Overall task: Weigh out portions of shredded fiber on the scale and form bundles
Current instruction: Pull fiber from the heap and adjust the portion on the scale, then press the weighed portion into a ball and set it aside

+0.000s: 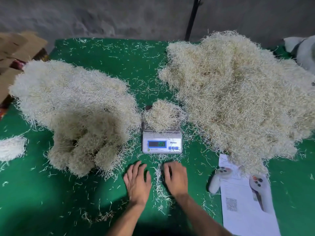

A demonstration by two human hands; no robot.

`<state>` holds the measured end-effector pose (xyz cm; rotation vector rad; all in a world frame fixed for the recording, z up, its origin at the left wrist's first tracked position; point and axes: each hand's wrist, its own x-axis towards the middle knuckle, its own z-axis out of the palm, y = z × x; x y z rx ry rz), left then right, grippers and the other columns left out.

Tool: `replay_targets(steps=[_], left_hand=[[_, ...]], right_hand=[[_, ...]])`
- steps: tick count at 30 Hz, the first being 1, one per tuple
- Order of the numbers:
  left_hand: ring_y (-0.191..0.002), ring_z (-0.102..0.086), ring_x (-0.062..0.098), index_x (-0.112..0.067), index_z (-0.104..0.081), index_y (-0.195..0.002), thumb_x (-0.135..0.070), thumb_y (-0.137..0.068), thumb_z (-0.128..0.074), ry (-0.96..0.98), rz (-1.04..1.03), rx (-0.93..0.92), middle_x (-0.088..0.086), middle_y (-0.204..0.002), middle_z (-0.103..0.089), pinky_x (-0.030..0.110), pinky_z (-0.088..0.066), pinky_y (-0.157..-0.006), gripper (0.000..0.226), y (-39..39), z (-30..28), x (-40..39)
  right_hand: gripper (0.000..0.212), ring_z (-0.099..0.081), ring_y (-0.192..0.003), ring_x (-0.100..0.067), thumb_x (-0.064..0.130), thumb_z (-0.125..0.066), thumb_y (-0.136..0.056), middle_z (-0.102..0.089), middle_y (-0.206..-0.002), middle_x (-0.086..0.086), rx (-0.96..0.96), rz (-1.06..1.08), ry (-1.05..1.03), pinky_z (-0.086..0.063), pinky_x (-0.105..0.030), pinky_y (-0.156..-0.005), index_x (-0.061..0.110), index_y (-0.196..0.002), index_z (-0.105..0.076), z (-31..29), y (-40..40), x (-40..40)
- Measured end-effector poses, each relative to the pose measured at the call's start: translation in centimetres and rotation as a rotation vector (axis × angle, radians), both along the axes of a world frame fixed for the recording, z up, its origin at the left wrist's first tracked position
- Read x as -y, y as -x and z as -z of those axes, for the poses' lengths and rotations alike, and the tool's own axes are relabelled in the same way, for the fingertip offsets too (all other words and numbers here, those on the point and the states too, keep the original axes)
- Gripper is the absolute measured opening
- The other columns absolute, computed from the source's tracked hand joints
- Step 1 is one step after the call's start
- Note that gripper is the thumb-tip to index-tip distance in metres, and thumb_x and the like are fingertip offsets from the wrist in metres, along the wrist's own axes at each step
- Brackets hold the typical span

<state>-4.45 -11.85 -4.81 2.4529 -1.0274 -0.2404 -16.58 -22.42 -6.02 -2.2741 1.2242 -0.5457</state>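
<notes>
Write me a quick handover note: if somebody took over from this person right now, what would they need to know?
Left hand and right hand: both open, flat on the green table, holding nothing, a thin line of loose strands between them.
A portion of fiber sits on the scale; the display is lit but too blurred to read.
Formed bundles are piled left of the scale; the loose fiber heap lies right.
Left: check the weight, bundle this portion, keep going.

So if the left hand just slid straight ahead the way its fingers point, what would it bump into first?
Probably the scale. The left hand lies flat on the green table, fingers pointing up and slightly right toward the scale's front. Only loose fiber scraps lie between. It might graze the left fiber pile instead; depth is unclear.
</notes>
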Motion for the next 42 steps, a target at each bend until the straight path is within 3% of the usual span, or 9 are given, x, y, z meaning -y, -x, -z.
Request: replay_targets(steps=[5,10,17,23,30,33,36,39,42], left_hand=[[-0.125,-0.053,0.015,-0.021,-0.046,-0.145,-0.037,-0.098,-0.054,0.332,-0.056,-0.239,0.001,-0.146,-0.050,0.046,-0.050,-0.105,0.050,-4.5,-5.6,9.1],[-0.106,-0.048,-0.025,-0.036,-0.025,-0.158,-0.035,-0.105,-0.048,0.363,-0.047,-0.537,-0.007,-0.163,-0.027,0.002,-0.041,-0.084,0.057,-8.6,-9.4,18.0],[-0.139,-0.047,0.029,-0.018,-0.036,-0.155,-0.063,-0.103,-0.029,0.383,-0.381,-1.243,0.014,-0.156,-0.042,0.043,-0.037,-0.117,0.069,-10.5,-9.0,25.2],[-0.108,-0.066,0.027,-0.016,-0.067,-0.122,-0.066,-0.101,-0.035,0.487,-0.010,-0.837,0.007,-0.118,-0.071,0.034,-0.053,-0.083,0.062,-12.4,-11.1,28.3],[-0.081,-0.066,-0.002,-0.031,-0.057,-0.103,-0.039,-0.112,-0.024,0.503,0.043,-0.651,-0.012,-0.100,-0.062,0.022,-0.058,-0.077,0.035,-15.7,-16.7,29.1],[-0.119,-0.062,0.017,-0.020,-0.053,-0.136,-0.013,-0.110,-0.035,0.448,0.145,-0.769,-0.004,-0.128,-0.058,0.028,-0.049,-0.104,0.032,-13.7,-18.4,26.9],[-0.105,-0.066,0.021,0.007,-0.057,-0.130,0.014,-0.090,-0.047,0.314,0.305,-0.649,0.009,-0.113,-0.070,0.017,-0.047,-0.090,0.041,-13.9,-22.2,24.7],[-0.088,-0.058,0.024,-0.002,-0.056,-0.103,-0.014,-0.109,-0.025,0.586,0.108,-0.652,0.017,-0.090,-0.056,0.032,-0.045,-0.091,0.034,-13.8,-24.6,21.3],[-0.104,-0.064,0.002,-0.022,-0.055,-0.122,-0.024,-0.112,-0.035,0.372,0.173,-0.361,0.003,-0.120,-0.061,0.022,-0.050,-0.098,0.023,-12.8,-22.5,17.1]], right_hand=[[0.032,-0.057,-0.108,-0.012,0.042,-0.048,-0.106,-0.057,-0.119,-0.001,0.266,0.165,-0.085,-0.051,-0.048,-0.103,0.014,-0.119,-0.060,-7.0,-5.5,11.3],[0.080,-0.019,-0.151,-0.006,0.072,-0.046,-0.097,-0.006,-0.170,0.007,0.390,0.160,-0.307,-0.019,-0.047,-0.119,0.031,-0.161,-0.019,-10.8,-11.7,18.1],[0.069,-0.054,-0.111,-0.004,0.055,-0.065,-0.095,-0.060,-0.141,-0.004,0.339,0.081,-0.571,-0.040,-0.024,-0.100,0.018,-0.150,-0.049,-9.7,-18.4,21.9],[0.055,-0.071,-0.088,-0.027,0.057,-0.072,-0.088,-0.074,-0.104,-0.005,0.980,0.372,-0.937,-0.061,-0.035,-0.078,0.008,-0.114,-0.063,-14.3,-22.3,23.4],[0.052,-0.043,-0.142,-0.001,0.031,-0.054,-0.100,-0.048,-0.154,0.009,0.590,-0.317,-0.284,-0.033,-0.029,-0.121,0.030,-0.151,-0.044,-18.6,-19.9,20.6],[0.062,-0.042,-0.140,0.000,0.068,-0.051,-0.095,-0.047,-0.156,0.011,0.576,-0.088,-0.280,-0.036,-0.046,-0.121,0.035,-0.147,-0.052,-21.6,-19.8,21.1],[0.050,-0.041,-0.144,-0.012,0.046,-0.055,-0.103,-0.042,-0.160,0.004,0.548,-0.010,-0.220,-0.037,-0.055,-0.119,0.029,-0.150,-0.048,-23.6,-18.2,21.5],[0.041,-0.054,-0.136,-0.017,0.031,-0.051,-0.105,-0.055,-0.150,-0.001,0.550,-0.295,0.046,-0.042,-0.055,-0.114,0.017,-0.143,-0.059,-23.6,-17.9,16.7],[0.045,-0.058,-0.126,-0.013,0.046,-0.043,-0.107,-0.062,-0.139,0.001,0.533,-0.420,0.172,-0.048,-0.049,-0.105,0.019,-0.140,-0.057,-24.1,-18.8,12.7]])
